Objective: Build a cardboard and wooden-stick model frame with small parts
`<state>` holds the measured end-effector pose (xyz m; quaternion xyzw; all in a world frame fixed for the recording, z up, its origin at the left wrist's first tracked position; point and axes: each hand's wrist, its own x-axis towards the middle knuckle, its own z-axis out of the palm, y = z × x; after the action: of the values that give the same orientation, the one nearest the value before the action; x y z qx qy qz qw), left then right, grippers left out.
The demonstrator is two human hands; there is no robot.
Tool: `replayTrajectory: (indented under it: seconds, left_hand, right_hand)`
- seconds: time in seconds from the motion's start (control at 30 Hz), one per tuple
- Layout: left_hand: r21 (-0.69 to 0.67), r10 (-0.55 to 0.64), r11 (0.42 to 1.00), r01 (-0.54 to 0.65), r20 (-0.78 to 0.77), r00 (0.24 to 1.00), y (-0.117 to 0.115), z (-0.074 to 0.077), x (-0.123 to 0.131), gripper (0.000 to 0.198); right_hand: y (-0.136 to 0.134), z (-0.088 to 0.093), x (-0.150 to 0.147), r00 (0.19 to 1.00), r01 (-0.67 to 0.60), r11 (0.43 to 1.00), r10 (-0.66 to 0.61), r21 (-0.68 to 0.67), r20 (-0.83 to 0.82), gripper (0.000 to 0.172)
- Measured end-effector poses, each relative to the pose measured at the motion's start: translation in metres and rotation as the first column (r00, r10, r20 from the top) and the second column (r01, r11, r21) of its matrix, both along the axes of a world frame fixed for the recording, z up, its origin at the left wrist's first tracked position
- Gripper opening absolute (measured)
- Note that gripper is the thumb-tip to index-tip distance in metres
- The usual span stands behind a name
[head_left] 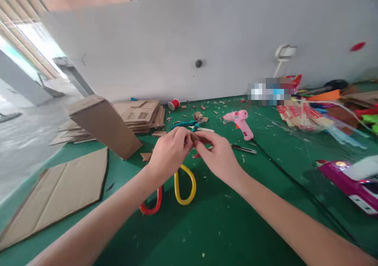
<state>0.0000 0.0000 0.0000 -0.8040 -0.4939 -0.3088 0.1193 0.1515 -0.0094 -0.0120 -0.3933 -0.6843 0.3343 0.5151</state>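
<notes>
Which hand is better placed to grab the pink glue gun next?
Probably the right hand. The pink glue gun lies just beyond it, to the right, farther from the left hand. Both hands pinch a small cardboard piece, so the left would need to hold that alone.

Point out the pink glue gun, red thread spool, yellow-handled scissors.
Pink plastic glue gun (239, 117), head view, its body.
Red thread spool (174, 104), head view, red winding.
Yellow-and-red-handled scissors (193, 185), head view, yellow loop.

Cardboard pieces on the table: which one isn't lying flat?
The folded box left of the left hand, propped at a tilt; the big sheet and the stack lie flat.
</notes>
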Motion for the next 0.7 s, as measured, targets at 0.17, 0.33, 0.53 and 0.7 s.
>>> replayTrajectory:
  seconds: [0.17, 0.33, 0.53, 0.7]
  left_hand:
    - [-0.048, -0.016, 0.999, 0.02, 0.07, 0.997, -0.003, 0.006, 0.0, 0.006]
    - [-0.023, -0.033, 0.999, 0.034, 0.058, 0.998, -0.004, 0.008, 0.0, 0.009]
    - [0.099, -0.003, 0.995, 0.028, -0.244, 0.97, -0.005, 0.01, -0.003, 0.015]
    - [0.226, -0.009, 0.96, 0.163, -0.557, 0.831, -0.005, 0.013, -0.007, 0.017]
  right_hand:
    - [0.0, 0.001, 0.001, 1.0, -0.017, 0.998, 0.016, -0.056, -0.019, 0.019]
    - [0.0, 0.004, 0.0, 0.998, -0.03, 0.992, 0.022, -0.121, -0.062, 0.021]
    - [-0.001, 0.003, 0.0, 1.0, 0.007, 0.995, -0.004, -0.104, 0.027, 0.019]
    - [0.001, 0.002, 0.002, 0.992, -0.007, 0.991, 0.024, -0.137, 0.122, 0.018]
